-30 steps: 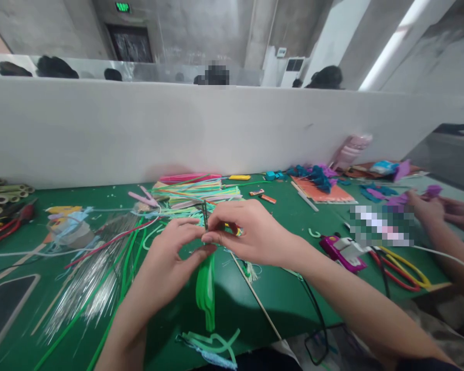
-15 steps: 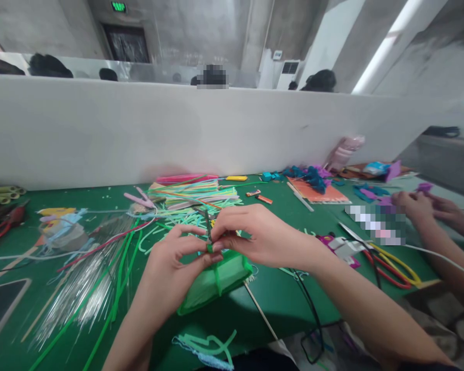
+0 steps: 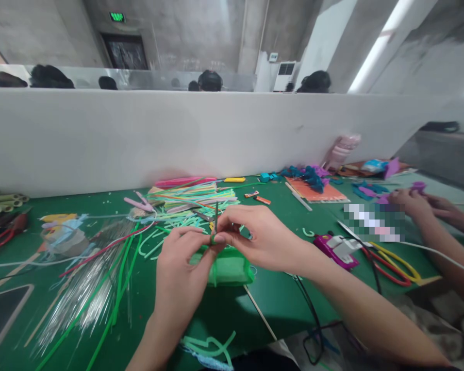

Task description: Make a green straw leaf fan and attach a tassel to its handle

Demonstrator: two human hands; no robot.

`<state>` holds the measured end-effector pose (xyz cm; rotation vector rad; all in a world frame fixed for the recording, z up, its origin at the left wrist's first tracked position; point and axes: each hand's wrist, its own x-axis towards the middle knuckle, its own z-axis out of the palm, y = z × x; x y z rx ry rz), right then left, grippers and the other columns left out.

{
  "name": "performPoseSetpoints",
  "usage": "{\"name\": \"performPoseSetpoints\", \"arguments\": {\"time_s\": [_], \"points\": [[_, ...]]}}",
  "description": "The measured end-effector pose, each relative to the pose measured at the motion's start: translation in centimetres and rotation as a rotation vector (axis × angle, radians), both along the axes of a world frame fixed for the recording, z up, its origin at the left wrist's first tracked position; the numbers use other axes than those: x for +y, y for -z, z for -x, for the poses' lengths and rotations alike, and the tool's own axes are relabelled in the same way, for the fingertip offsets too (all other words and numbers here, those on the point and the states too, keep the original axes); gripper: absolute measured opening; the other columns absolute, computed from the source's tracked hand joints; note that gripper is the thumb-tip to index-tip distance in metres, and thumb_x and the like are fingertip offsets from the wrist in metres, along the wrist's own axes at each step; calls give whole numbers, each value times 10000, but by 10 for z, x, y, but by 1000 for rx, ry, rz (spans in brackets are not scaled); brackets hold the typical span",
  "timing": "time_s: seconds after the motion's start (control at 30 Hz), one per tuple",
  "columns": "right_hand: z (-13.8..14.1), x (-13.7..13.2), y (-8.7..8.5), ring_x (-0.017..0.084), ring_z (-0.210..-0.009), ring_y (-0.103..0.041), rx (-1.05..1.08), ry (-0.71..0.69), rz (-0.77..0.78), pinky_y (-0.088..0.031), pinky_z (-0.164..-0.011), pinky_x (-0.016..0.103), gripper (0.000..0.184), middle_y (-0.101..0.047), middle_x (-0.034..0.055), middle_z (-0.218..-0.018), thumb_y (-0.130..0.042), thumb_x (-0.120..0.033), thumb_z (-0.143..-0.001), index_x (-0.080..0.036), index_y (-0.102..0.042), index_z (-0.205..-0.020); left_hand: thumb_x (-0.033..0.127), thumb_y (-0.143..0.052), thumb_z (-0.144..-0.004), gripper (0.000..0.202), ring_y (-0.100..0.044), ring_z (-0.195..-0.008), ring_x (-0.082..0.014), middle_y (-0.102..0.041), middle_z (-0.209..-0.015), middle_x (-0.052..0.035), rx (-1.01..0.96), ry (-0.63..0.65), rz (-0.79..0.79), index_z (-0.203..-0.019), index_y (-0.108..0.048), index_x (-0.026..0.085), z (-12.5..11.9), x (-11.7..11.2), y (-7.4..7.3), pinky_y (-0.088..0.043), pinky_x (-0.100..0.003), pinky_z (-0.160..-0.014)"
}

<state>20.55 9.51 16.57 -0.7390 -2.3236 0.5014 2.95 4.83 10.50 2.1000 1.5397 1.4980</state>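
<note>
My left hand and my right hand meet above the green table, both pinching the base of a thin dark stem that sticks up between the fingertips. From that pinch hangs a green mesh leaf piece, spread flat under my right hand. A pile of coloured strips lies just behind the hands.
A bundle of thin silvery wires and green cords lie at left, rolls of tape at far left. A pink glue gun and red-yellow pliers sit to the right. Another person's hands work at far right. White partition behind.
The green leaf piece, hanging edge-on a second ago, has swung round and now lies broad and flat under my right hand. Both hands stayed pinched on the stem.
</note>
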Motion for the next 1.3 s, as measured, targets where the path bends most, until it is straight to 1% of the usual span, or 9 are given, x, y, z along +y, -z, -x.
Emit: {"name": "performPoseSetpoints", "arguments": {"time_s": [0.23,0.37,0.47,0.6,0.73,0.8,1.13,1.23,1.3], "points": [[-5,10,-9,121,-701,-604,-38,-120,-70,-437,-656,234,116,-679,-9,-740,-702,-132,-897,-169,-683,-788,205,-632,-926,143,-609,-1008,-231,-771,-842,2,74,108,17,-912,-762,265,10,-5,-7,-483,-386,-892],[-2,14,-2,115,-702,-609,31,-214,47,-460,-658,229,94,-680,-6,-762,-709,-170,-902,-168,-682,-812,235,-604,-950,174,-577,-1059,-233,-776,-905,-18,79,267,120,-926,-774,263,20,-1,-10,-475,-386,-940],[3,16,6,120,-716,-603,64,-269,22,-477,-674,241,102,-675,8,-791,-665,-161,-929,-168,-667,-827,269,-599,-956,182,-589,-1089,-229,-772,-977,-16,83,370,232,-940,-778,287,30,5,-12,-469,-381,-965],[12,18,12,133,-712,-573,61,-211,-131,-464,-659,255,119,-664,30,-793,-609,-128,-944,-159,-634,-832,337,-643,-922,152,-641,-1060,-222,-731,-1122,-26,37,293,304,-1016,-753,290,36,6,-11,-487,-378,-946],[21,14,15,147,-731,-579,63,-152,-192,-468,-655,267,131,-668,44,-807,-580,-172,-972,-157,-627,-851,363,-729,-845,166,-650,-1020,-246,-737,-1031,-35,44,52,160,-971,-719,256,31,0,-4,-489,-410,-931],[24,13,15,154,-752,-587,67,-135,-209,-475,-666,274,121,-680,53,-826,-569,-160,-976,-153,-638,-877,309,-693,-873,72,-645,-1015,-244,-738,-984,-34,48,13,102,-909,-718,252,30,-2,-2,-493,-398,-907],[19,8,10,129,-761,-613,167,-384,-42,-505,-736,261,93,-695,14,-805,-697,-222,-924,-185,-679,-841,173,-601,-930,207,-600,-1182,-266,-757,-850,-41,182,476,89,-806,-739,266,55,1,-18,-479,-411,-999],[22,4,11,134,-751,-585,148,-312,-45,-491,-712,262,108,-663,21,-807,-658,-226,-948,-178,-641,-853,211,-595,-940,202,-636,-1147,-263,-770,-896,-40,130,476,141,-828,-755,265,53,1,-18,-491,-413,-1004],[26,4,12,141,-744,-561,125,-230,-81,-472,-685,265,131,-642,26,-803,-629,-240,-961,-174,-605,-851,291,-657,-907,107,-664,-1104,-262,-773,-999,-37,38,365,189,-928,-761,271,48,1,-15,-516,-405,-975]]}}
